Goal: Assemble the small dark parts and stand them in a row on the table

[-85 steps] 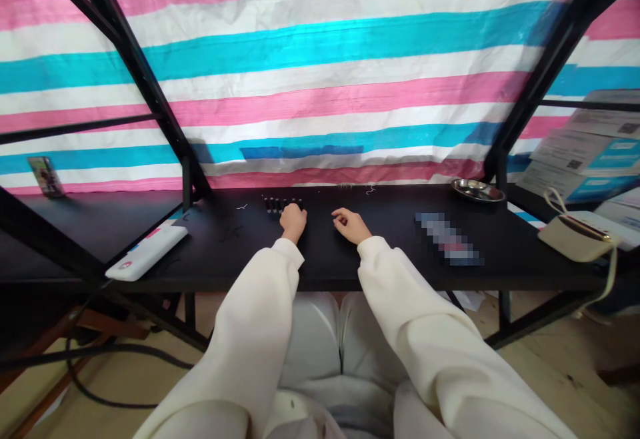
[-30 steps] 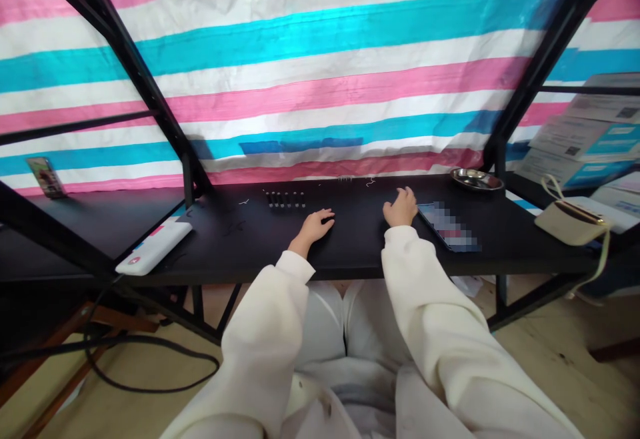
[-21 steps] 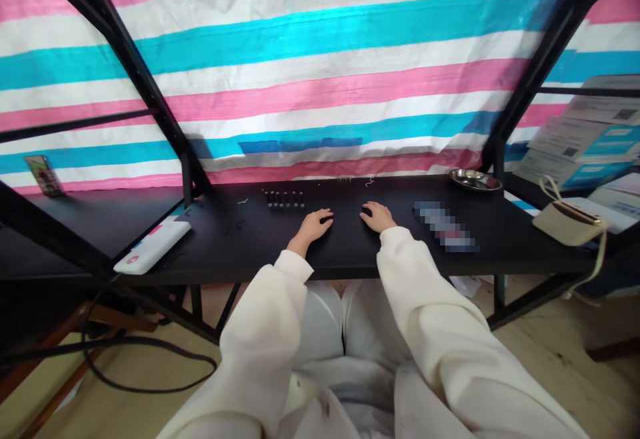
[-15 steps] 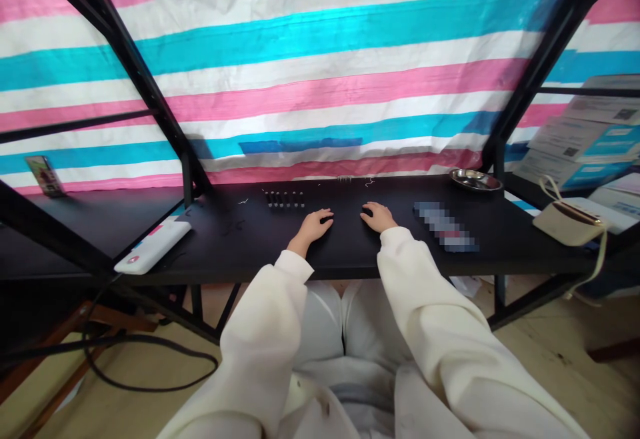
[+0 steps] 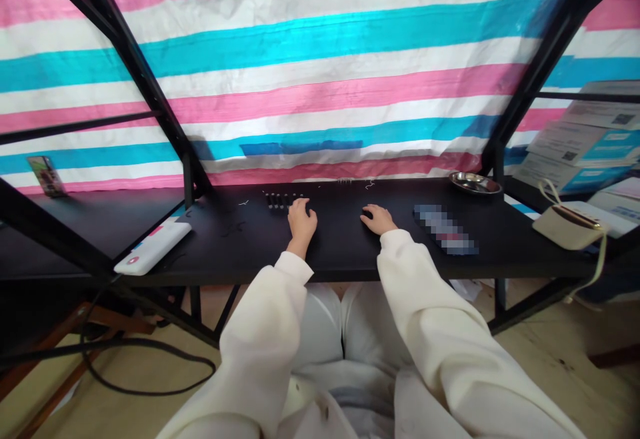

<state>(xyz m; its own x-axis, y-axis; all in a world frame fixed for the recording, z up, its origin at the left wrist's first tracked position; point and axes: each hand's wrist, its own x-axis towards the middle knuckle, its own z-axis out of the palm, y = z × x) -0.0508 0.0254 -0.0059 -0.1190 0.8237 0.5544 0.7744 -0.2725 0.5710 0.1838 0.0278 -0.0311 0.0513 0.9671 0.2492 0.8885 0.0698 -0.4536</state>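
Several small dark cylinders with pale ends (image 5: 278, 201) stand in a row on the black table (image 5: 340, 245). Over the right end of that row reaches my left hand (image 5: 303, 221), its thumb apart from the fingers. It hides the cylinders at that end, and whether a fingertip touches one I cannot make out. My right hand (image 5: 379, 219) rests on the tabletop farther right, fingers loosely bent and apart, holding nothing.
A round metal dish (image 5: 475, 183) sits at the back right, with a blurred-out flat item (image 5: 445, 229) nearer. A white power strip (image 5: 153, 249) lies left, and a cream bag (image 5: 567, 224) right. Black frame posts (image 5: 520, 112) flank the table before a striped sheet (image 5: 330, 45).
My left hand has moved left and away from me, from bare tabletop to the right end of the cylinder row. The right hand has stayed in place.
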